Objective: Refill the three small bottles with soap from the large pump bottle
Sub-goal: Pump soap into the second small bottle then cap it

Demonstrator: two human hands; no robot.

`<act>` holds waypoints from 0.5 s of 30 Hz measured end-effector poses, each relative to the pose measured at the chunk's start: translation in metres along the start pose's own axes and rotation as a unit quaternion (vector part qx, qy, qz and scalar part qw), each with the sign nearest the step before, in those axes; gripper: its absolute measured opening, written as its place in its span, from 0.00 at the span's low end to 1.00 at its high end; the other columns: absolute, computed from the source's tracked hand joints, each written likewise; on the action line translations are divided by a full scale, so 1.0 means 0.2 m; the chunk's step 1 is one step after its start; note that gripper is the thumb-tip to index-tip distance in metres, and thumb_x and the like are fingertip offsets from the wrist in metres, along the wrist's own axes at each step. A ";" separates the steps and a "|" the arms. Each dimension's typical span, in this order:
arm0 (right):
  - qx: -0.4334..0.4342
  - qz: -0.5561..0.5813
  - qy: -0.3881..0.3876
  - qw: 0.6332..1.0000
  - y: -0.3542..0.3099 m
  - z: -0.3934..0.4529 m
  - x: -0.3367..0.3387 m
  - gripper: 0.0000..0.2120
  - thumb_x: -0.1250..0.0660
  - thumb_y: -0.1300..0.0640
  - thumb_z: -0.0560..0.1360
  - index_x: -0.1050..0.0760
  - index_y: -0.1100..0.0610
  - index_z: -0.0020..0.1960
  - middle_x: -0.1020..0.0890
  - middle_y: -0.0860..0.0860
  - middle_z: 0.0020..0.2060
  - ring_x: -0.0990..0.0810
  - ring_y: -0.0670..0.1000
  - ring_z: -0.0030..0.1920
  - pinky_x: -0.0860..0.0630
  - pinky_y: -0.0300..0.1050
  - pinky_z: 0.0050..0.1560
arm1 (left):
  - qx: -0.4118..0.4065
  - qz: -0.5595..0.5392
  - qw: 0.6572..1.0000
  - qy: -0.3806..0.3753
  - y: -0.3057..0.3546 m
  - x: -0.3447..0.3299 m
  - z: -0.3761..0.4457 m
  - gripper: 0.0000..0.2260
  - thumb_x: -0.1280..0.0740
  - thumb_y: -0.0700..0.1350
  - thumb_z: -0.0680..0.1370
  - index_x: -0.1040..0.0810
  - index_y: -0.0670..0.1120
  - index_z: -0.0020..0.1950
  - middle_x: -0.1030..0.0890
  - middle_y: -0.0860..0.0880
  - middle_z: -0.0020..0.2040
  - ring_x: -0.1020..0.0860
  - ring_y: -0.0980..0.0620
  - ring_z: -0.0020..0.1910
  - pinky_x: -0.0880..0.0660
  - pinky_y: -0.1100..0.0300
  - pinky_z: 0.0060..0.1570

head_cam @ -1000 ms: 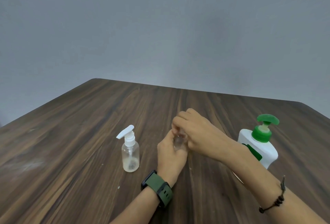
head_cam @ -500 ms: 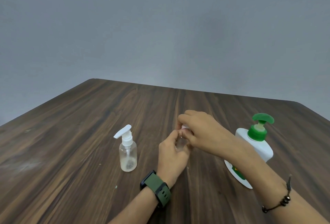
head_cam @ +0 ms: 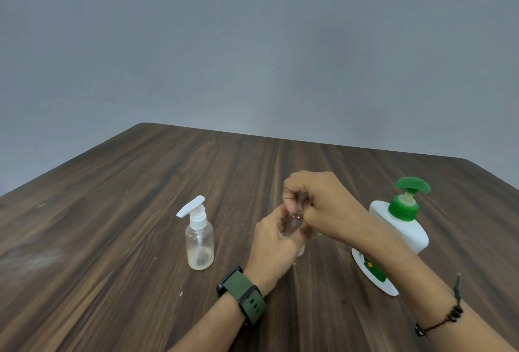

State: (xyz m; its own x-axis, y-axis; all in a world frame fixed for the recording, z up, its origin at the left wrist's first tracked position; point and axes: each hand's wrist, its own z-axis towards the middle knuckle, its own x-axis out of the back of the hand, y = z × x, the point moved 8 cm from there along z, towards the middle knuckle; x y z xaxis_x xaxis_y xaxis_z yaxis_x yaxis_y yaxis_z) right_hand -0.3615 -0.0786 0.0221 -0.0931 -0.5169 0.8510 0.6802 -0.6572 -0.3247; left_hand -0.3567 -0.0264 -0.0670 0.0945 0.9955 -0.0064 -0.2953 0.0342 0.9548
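Green pump (head_cam: 412,186), white large bottle (head_cam: 404,232), dark woodgrain table (head_cam: 112,211).

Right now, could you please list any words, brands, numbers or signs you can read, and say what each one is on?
No text is readable.
White large pump bottle with green pump: its green label shows an orange cross sign; any wording is too blurred and partly hidden by the right forearm.
Clear small plastic bottle with white pump: no label visible.
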 end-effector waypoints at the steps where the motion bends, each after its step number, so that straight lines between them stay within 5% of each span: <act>1: 0.010 0.011 0.018 1.000 0.00 0.00 0.01 0.18 0.41 0.76 0.62 0.33 0.52 0.29 0.30 0.41 0.28 0.29 0.39 0.35 0.31 0.30 0.37 | 0.000 -0.015 1.000 -0.009 0.00 0.00 0.00 0.11 0.29 0.40 0.72 0.23 0.56 0.47 0.17 0.54 0.45 0.20 0.59 0.47 0.23 0.59 0.50; 6: 0.054 0.077 0.085 0.992 -0.04 -0.03 0.06 0.13 0.47 0.71 0.56 0.30 0.55 0.29 0.29 0.43 0.27 0.27 0.45 0.32 0.31 0.33 0.30 | -0.009 -0.119 0.989 -0.083 0.01 -0.03 0.02 0.10 0.28 0.45 0.68 0.21 0.47 0.48 0.17 0.50 0.41 0.19 0.53 0.44 0.22 0.59 0.47; 11: 0.059 0.164 0.124 0.977 0.00 -0.05 0.10 0.19 0.44 0.74 0.57 0.31 0.50 0.28 0.26 0.50 0.28 0.25 0.53 0.33 0.27 0.53 0.31 | 0.035 -0.265 0.939 -0.216 0.02 -0.08 0.00 0.12 0.26 0.48 0.67 0.22 0.43 0.44 0.22 0.46 0.35 0.24 0.53 0.32 0.24 0.59 0.35; 15: 0.064 0.243 0.148 0.957 -0.02 -0.05 0.15 0.10 0.46 0.67 0.57 0.32 0.54 0.27 0.26 0.49 0.28 0.24 0.50 0.34 0.29 0.41 0.33 | 0.064 -0.342 0.893 -0.285 0.02 -0.12 -0.03 0.13 0.28 0.50 0.69 0.22 0.41 0.44 0.25 0.48 0.31 0.28 0.54 0.26 0.31 0.63 0.26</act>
State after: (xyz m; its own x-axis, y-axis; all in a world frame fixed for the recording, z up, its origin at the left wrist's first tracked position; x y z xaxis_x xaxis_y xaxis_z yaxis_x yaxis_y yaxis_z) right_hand -0.3747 -0.0969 0.0452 0.0678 -0.8889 0.4530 0.7776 -0.2374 -0.5822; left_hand -0.3658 -0.0494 -0.0655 0.6910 0.5370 -0.4839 0.1244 0.5711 0.8114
